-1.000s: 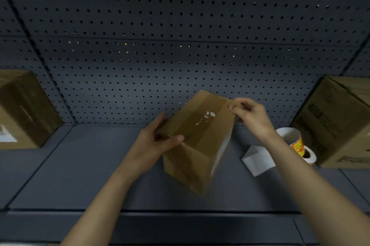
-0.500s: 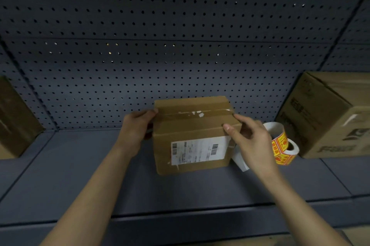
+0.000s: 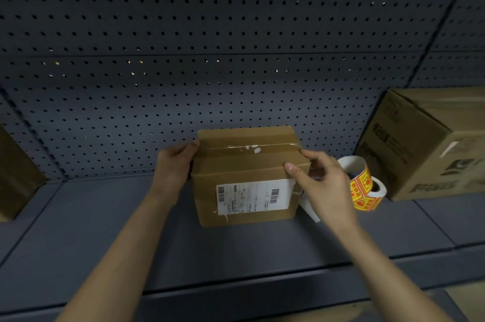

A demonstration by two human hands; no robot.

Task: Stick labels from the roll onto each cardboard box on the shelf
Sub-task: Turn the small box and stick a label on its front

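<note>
A small taped cardboard box [image 3: 236,169] stands upright in the middle of the grey shelf [image 3: 105,230], its white shipping label facing me. My left hand [image 3: 174,167] grips its upper left edge. My right hand [image 3: 320,182] holds its upper right corner, thumb on the front face. Just right of that hand lies the label roll [image 3: 367,190], red and yellow stickers with a loose white backing strip trailing behind my wrist. A larger printed cardboard box [image 3: 430,143] stands at the far right. Another box [image 3: 15,177] shows partly at the left edge.
A dark perforated back panel [image 3: 236,59] rises behind the shelf. The shelf's front lip [image 3: 236,292] runs across below my forearms. Bare shelf lies between the left box and the middle one.
One second ago the small box was tilted in the air in both hands. It now stands flat on the shelf with its label facing me, both hands still on its top corners.
</note>
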